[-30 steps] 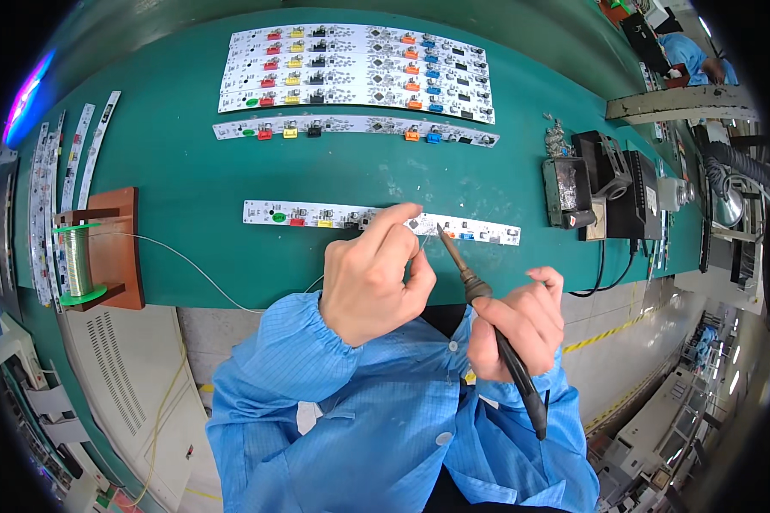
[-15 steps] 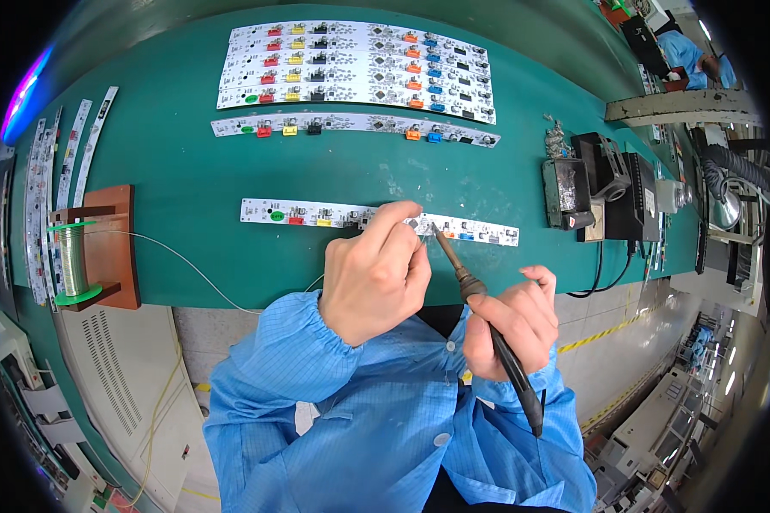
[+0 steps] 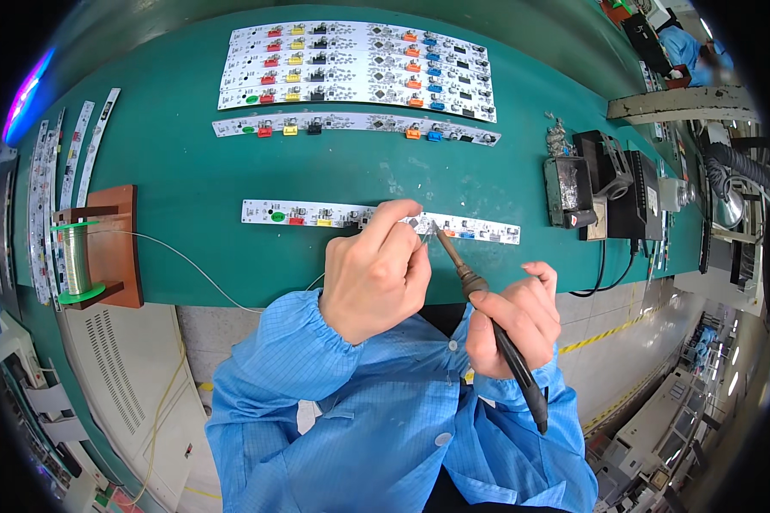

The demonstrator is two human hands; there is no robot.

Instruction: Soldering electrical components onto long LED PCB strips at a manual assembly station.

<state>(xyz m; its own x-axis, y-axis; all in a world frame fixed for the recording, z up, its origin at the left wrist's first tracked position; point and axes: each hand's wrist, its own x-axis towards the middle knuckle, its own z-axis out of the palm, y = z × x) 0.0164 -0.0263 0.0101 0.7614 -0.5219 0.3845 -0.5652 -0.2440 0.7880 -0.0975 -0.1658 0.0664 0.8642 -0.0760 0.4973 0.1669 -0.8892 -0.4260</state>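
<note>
A long white circuit board strip (image 3: 261, 212) with red, yellow, orange and blue connectors lies across the green table in front of me. My left hand (image 3: 375, 278) is closed over its middle, pinching solder wire (image 3: 198, 272) that runs from a spool at the left; the hand hides part of the board. In my right hand (image 3: 518, 323) is a soldering iron (image 3: 513, 363), gripped like a pen and tilted. Its tip meets the board just right of my left fingertips, close to the orange connector.
Beyond it lie a single similar board strip (image 3: 359, 125) and several overlapping ones (image 3: 351, 64). The solder spool (image 3: 77, 261) sits on a brown wooden stand (image 3: 121, 231) at left, beside more strips (image 3: 98, 141). Right: a soldering iron holder (image 3: 605, 167) and a black box (image 3: 646, 197). A co-worker's blue sleeve (image 3: 678, 50) shows far right.
Both hands keep nearly the same pose, with the iron's tip at the same spot on the board. The whole view has shifted very slightly.
</note>
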